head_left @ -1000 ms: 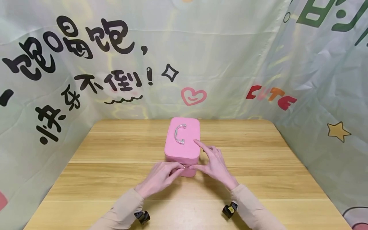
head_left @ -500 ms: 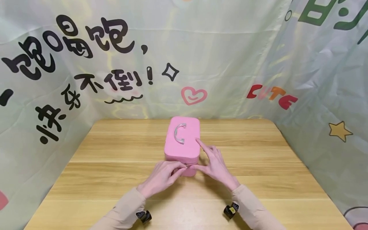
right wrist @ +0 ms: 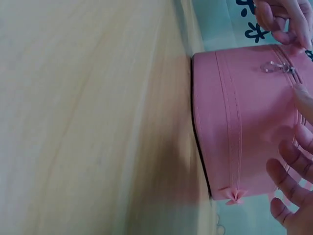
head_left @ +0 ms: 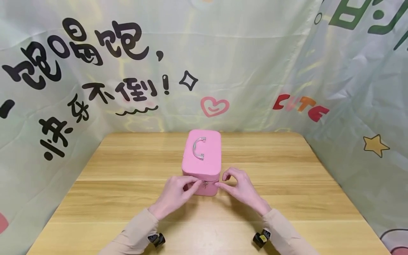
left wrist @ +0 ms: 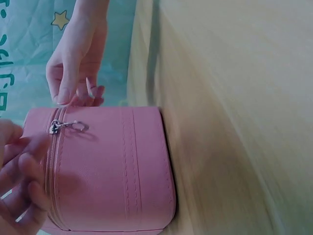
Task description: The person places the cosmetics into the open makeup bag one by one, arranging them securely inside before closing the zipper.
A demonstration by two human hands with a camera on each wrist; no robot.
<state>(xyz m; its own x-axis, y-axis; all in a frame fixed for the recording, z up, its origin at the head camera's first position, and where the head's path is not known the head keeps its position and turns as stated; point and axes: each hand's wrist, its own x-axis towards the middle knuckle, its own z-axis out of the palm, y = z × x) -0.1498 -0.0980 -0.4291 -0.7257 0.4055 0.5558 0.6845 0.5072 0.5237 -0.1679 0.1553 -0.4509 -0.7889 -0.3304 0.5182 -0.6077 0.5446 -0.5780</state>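
A pink zippered case [head_left: 208, 161] stands on the table, its lid down and a silver handle [head_left: 195, 147] on top. On its front, the metal zipper pull [left wrist: 77, 126] hangs loose from the slider in the left wrist view. My left hand [head_left: 174, 194] is at the front left of the case, thumb and index tips close together beside the zip seam. At the front right corner is my right hand [head_left: 243, 191], thumb tip at the seam and the other fingers bent in the air off the case. Neither hand has the pull between its fingers.
The wooden table [head_left: 127, 156] extends around the case. Behind and at both sides hangs a pale printed cloth [head_left: 248, 63]. A pink bow [right wrist: 236, 196] sticks out from the case's side in the right wrist view.
My right hand has drawn back to the right, its index finger off the lid's edge. My left hand has shifted slightly left, and the zipper pull now shows uncovered.
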